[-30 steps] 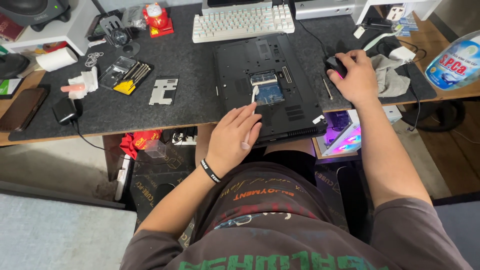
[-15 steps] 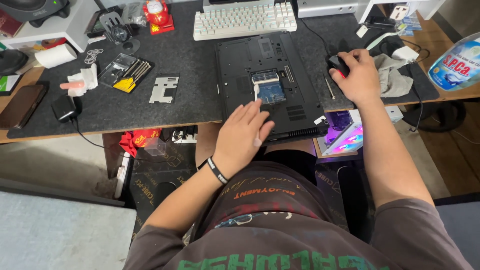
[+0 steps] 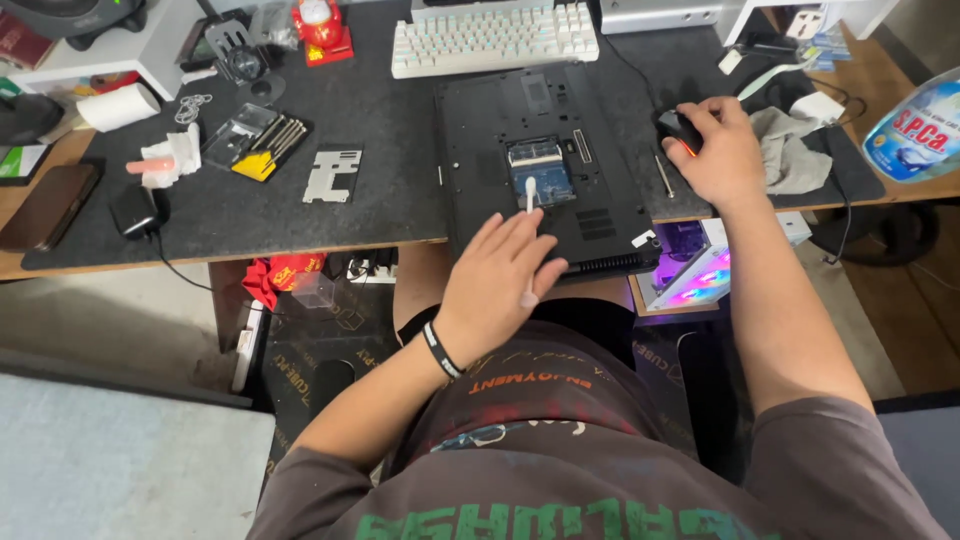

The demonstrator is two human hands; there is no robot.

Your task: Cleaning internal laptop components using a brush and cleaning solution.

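1. Black, and lying bottom side up, the laptop (image 3: 545, 160) sits in the middle of the dark desk mat (image 3: 380, 200), with a service hatch open over a blue-green board.
2. The left hand (image 3: 500, 280) rests flat on the laptop's near edge, fingers spread and slack. A white cotton swab (image 3: 530, 215) runs under them: its upper tip shows at the open hatch, its lower tip pokes out below the fingers. The middle of the stick is hidden, so I cannot tell whether it is pinched or merely lies beneath the hand.
3. The right hand (image 3: 722, 155) is cupped over a black mouse (image 3: 678, 130), gripping it. Only the mouse's left side, with a reddish glow, shows past the fingers.
4. A grey cloth (image 3: 790, 150) lies crumpled just right of that hand. A spray bottle (image 3: 915, 130) beyond it is cut off by the picture's right edge.
5. A white keyboard (image 3: 495, 35) lies behind the laptop, its far row clipped by the top edge.
6. To the left lie a silvery metal bracket (image 3: 333, 175) and a screwdriver-bit case (image 3: 258, 140).
7. Under the desk something glows pink and blue (image 3: 695, 275), too hidden to identify.
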